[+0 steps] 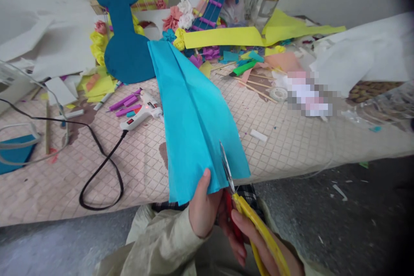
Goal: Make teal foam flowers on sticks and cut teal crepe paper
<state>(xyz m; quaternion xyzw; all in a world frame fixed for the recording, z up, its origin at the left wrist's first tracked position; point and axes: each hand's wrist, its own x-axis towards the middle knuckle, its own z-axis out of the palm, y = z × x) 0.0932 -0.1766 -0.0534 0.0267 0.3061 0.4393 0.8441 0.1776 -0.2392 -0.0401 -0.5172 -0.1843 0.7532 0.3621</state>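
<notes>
A long sheet of turquoise crepe paper [189, 112] runs from the table down over its front edge. My left hand [203, 207] grips its lower edge, thumb on top and the other fingers beneath. In my right hand [258, 241] is a pair of scissors [250, 213] with yellow and red handles. One blade lies over the paper near its lower edge, the other is hidden under it. Left of the paper rests a white glue gun [142, 114] with a black cord, next to several purple paper rolls [126, 101].
A dark blue guitar-shaped cutout [127, 47] stands behind the paper. Yellow paper [226, 37], a green utility knife [244, 68], thin sticks and a tape roll [278, 93] lie further right. Paper flowers [176, 18] decorate models at the back. A black cord [121, 177] loops near the table's front edge.
</notes>
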